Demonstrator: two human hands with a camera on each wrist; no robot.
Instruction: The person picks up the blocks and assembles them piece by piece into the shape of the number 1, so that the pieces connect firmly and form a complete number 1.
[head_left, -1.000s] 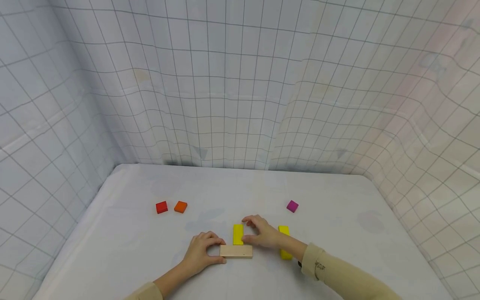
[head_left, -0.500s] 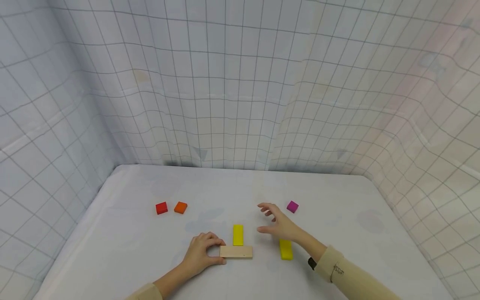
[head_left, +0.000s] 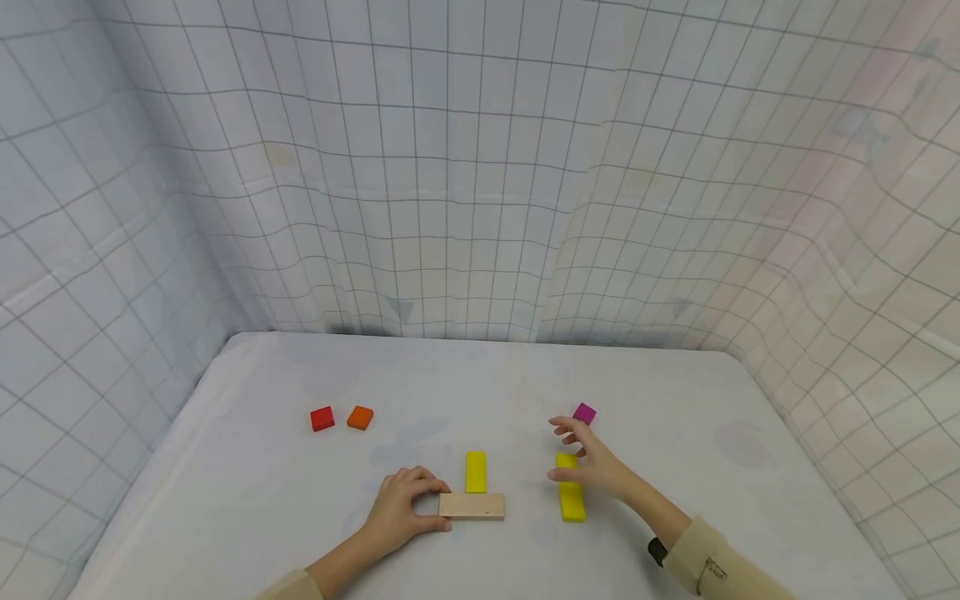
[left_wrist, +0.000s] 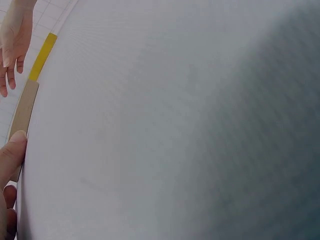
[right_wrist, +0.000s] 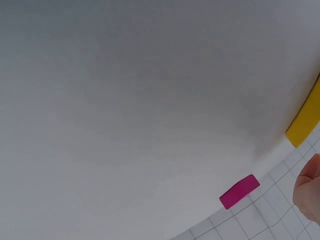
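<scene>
My left hand (head_left: 401,506) pinches the left end of a plain wooden block (head_left: 480,507), thumb in front and fingers behind. Lying behind that block, end-on to it, is a short yellow block (head_left: 476,472). In the left wrist view the thumb lies along the wooden block (left_wrist: 24,110), and the yellow piece shows beyond. My right hand (head_left: 596,465) holds nothing; its fingers are spread from the thumb above a longer yellow block (head_left: 572,504), part of which it covers. A purple block (head_left: 584,412) sits just behind those fingers, and appears low in the right wrist view.
A red block (head_left: 322,418) and an orange block (head_left: 360,417) lie at the back left of the white-covered table (head_left: 247,500). Grid-patterned curtains (head_left: 480,208) enclose the back and both sides.
My right hand has left the short yellow block and moved right, now over the longer yellow block. The left hand keeps its hold on the wooden block in place.
</scene>
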